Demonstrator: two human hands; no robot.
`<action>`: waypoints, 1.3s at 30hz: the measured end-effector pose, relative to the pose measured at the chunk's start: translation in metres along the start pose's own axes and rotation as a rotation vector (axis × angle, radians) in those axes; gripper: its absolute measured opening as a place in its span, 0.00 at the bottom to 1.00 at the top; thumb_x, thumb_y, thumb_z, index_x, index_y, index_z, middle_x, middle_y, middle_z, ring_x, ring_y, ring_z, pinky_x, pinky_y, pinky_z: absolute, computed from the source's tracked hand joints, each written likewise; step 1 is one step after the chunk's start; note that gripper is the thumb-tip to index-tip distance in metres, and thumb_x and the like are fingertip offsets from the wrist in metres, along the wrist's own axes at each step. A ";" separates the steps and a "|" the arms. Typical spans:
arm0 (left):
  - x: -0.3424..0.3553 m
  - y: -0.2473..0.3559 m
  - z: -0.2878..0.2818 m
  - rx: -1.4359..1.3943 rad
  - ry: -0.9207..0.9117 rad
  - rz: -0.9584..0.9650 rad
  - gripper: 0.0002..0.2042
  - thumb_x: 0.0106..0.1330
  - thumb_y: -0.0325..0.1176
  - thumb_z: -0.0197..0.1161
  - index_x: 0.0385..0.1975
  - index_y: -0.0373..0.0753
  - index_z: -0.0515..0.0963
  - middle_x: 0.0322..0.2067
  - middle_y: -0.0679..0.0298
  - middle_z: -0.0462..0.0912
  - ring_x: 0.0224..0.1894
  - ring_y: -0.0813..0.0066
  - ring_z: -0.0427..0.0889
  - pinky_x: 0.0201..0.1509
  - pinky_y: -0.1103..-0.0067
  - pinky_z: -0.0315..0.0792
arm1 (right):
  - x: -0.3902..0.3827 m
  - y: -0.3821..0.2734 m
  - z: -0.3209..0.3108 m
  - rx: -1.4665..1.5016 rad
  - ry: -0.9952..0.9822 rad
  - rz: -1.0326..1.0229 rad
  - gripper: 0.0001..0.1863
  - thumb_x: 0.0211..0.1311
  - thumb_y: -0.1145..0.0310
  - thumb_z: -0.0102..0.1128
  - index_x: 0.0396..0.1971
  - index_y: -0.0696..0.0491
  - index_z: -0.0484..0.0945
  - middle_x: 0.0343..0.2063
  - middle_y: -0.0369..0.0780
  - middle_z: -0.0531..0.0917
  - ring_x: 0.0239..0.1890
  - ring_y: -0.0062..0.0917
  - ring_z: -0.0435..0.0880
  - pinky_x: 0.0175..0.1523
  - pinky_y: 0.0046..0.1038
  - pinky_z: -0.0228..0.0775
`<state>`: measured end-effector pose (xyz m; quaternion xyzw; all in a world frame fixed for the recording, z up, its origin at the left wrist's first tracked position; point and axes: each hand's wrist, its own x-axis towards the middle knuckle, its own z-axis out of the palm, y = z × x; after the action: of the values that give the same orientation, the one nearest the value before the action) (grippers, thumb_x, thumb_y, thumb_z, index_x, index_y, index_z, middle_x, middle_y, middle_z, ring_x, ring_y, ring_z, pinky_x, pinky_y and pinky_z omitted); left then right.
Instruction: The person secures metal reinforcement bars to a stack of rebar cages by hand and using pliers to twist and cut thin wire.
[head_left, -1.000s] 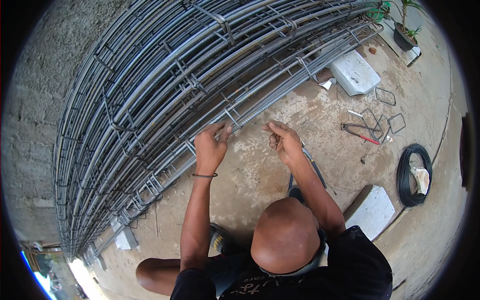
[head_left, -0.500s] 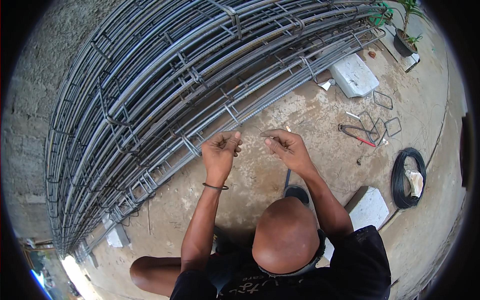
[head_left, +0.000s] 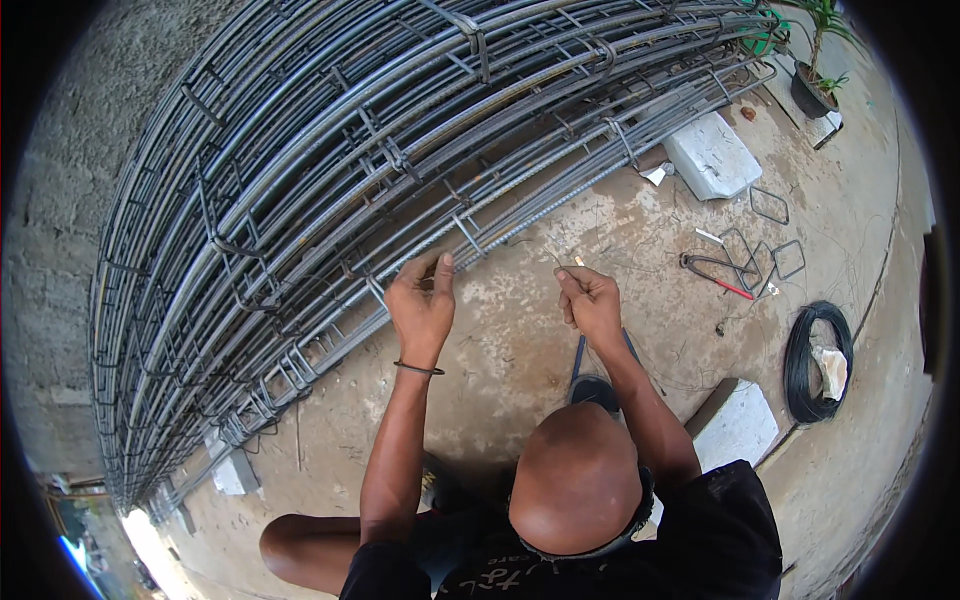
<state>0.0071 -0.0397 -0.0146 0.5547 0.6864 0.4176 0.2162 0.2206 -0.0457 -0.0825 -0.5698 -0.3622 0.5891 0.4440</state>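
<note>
My left hand point(head_left: 420, 305) is at the lower edge of the bundled steel rebar cages point(head_left: 340, 180), thumb raised and fingers curled; what, if anything, they hold is hidden. My right hand point(head_left: 590, 305), to its right, pinches a thin wire point(head_left: 555, 255) over the concrete floor point(head_left: 500, 350). A long tool with blue handles point(head_left: 578, 355) lies partly hidden below that hand. Both forearms reach up from the lower edge, where the bald head point(head_left: 575, 480) is also seen.
White blocks point(head_left: 712, 150) lie along the cages and at lower right. On the right are steel stirrups point(head_left: 769, 204), a red-handled tool point(head_left: 730, 288), a black wire coil point(head_left: 840, 330) and a potted plant point(head_left: 812, 95). A rough concrete wall point(head_left: 55, 250) runs along the left.
Since half a second ago my left hand has moved up and left toward the rebar, thumb raised. My right hand has shifted rightward and slightly down, its fingers more curled.
</note>
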 end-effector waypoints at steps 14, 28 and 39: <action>0.012 -0.016 0.007 -0.185 -0.101 -0.056 0.10 0.58 0.31 0.66 0.37 0.33 0.81 0.33 0.55 0.84 0.34 0.75 0.82 0.39 0.80 0.74 | 0.020 -0.041 0.027 -0.023 -0.413 0.053 0.12 0.61 0.64 0.59 0.32 0.59 0.81 0.12 0.33 0.73 0.12 0.12 0.66 0.16 0.18 0.56; 0.002 -0.016 0.022 -0.527 0.167 -0.049 0.06 0.61 0.28 0.64 0.31 0.31 0.80 0.26 0.65 0.82 0.30 0.83 0.77 0.35 0.84 0.71 | 0.033 -0.028 0.038 -0.241 -0.350 -0.190 0.12 0.61 0.63 0.59 0.32 0.58 0.81 0.14 0.33 0.74 0.18 0.14 0.68 0.25 0.23 0.61; 0.004 -0.001 0.005 -0.277 0.213 0.008 0.13 0.60 0.33 0.66 0.40 0.30 0.80 0.32 0.58 0.83 0.35 0.79 0.81 0.37 0.84 0.75 | 0.036 0.010 0.015 0.187 -0.022 0.039 0.08 0.63 0.69 0.57 0.34 0.59 0.80 0.12 0.33 0.72 0.13 0.14 0.65 0.19 0.20 0.56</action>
<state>0.0095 -0.0343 -0.0179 0.4751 0.6390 0.5655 0.2150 0.2066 -0.0140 -0.1030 -0.5262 -0.2993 0.6352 0.4796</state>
